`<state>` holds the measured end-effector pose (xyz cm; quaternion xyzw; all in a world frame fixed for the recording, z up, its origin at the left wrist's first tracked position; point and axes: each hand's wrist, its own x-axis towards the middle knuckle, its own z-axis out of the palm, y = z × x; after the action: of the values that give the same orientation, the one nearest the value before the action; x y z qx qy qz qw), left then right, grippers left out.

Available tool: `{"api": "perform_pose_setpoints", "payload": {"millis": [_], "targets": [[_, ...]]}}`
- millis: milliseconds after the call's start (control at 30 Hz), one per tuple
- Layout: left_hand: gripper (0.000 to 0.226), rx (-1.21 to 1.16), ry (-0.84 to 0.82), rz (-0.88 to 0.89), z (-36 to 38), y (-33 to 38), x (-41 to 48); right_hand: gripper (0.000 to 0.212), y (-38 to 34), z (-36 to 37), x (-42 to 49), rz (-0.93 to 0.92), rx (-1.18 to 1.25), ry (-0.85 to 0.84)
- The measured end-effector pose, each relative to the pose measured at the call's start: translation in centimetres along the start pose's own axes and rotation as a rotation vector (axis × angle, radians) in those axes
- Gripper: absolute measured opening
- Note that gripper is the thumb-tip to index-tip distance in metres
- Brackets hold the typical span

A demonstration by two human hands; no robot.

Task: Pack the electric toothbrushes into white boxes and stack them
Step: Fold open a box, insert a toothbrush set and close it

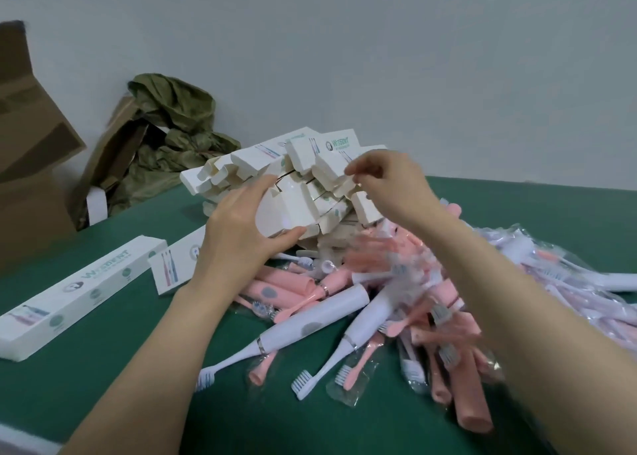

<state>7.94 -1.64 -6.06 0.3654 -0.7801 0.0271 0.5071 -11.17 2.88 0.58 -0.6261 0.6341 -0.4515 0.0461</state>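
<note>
- Toothbrushes point(362, 316): a loose pile, pink and white, on the table point(103, 368), right of centre and nearest the camera. None can be seen inside a box.
- Wrapped brushes point(558, 282): more in clear bags, spilling off to the right. Too many to count.
- Long box point(79, 296) and second box point(175, 265): both made up and lying left of the pile, the second partly behind the left wrist. They lie side by side, not stacked. Cannot tell whether either is filled.
- Left hand point(238, 234): over the pile's far edge, with fingers on top and thumb underneath a held box point(286, 209) at the front of the heap. It wraps the box firmly.
- Right hand point(389, 185): thumb and forefinger pinch a flap point(339, 184) near the heap's top, the other fingers loosely curled. Cannot tell whether that flap belongs to the held box.
- Heap point(300, 154): many white boxes with end flaps open, jumbled just behind the pile and touching it.
- Step, as judged: freeing one empty box from the heap, ready for loading.
- Progress, as judged: early. At most two boxes are done, no stack is begun, and nearly the whole pile is left to pack.
- Far left: carton point(27, 165) and green bag point(172, 127) by the wall.
</note>
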Motion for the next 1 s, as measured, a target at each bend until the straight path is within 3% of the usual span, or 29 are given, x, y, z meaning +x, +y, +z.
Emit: {"api": "perform_pose_setpoints", "payload": {"millis": [100, 200, 300, 400, 600, 767, 900, 1000], "targets": [[0.073, 0.004, -0.037, -0.004, 0.2, -0.1, -0.2, 0.026, 3.0, -3.1, 1.1, 0.193, -0.233, -0.240], [0.073, 0.010, -0.056, 0.003, 0.5, -0.2, -0.3, 0.018, 5.2, -3.3, 1.8, 0.237, -0.464, -0.312], [0.073, 0.001, -0.054, 0.002, 0.5, -0.2, -0.5, 0.047, 5.7, -1.9, 1.8, 0.336, -0.599, -0.370], [0.073, 0.001, -0.048, 0.013, 0.5, 0.0, -0.6, 0.054, 5.7, -0.4, 1.6, 0.358, -0.656, -0.424], [0.072, -0.006, -0.051, 0.014, 0.4, 0.1, -0.3, 0.038, 5.5, -0.7, 1.4, 0.326, -0.570, -0.386], [0.072, -0.007, -0.049, 0.008, 0.4, 0.0, -0.3, 0.046, 4.4, -2.2, 0.5, 0.326, -0.554, -0.594], [0.072, -0.012, -0.054, 0.008, 0.4, 0.1, -0.4, 0.015, 4.3, -2.6, 0.5, 0.226, -0.560, -0.558], [0.071, -0.023, -0.053, 0.002, 0.4, 0.2, -0.4, 0.006, 4.8, -2.6, 0.5, 0.174, -0.402, -0.485]]}}
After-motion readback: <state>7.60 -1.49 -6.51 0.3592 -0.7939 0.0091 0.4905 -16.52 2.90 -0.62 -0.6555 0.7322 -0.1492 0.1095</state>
